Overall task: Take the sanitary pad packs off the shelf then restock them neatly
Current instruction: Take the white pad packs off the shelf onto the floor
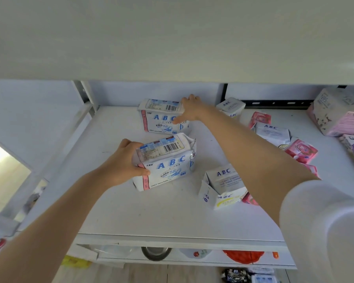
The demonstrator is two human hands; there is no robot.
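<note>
Closest, the left hand (123,162) clutched a soft white-and-blue plastic pad pack (168,164) standing midway on the white metal shelf (131,211); farther back the right hand (190,109) clasped a matching pack (159,117). Held one-handed, either squashy pack might slip and topple

White shelf (151,211) (bright, pale wall (29,103))

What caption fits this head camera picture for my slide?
Restocking: the left hand grips the front pack while the right hand holds the back pack on the shelf.
</note>
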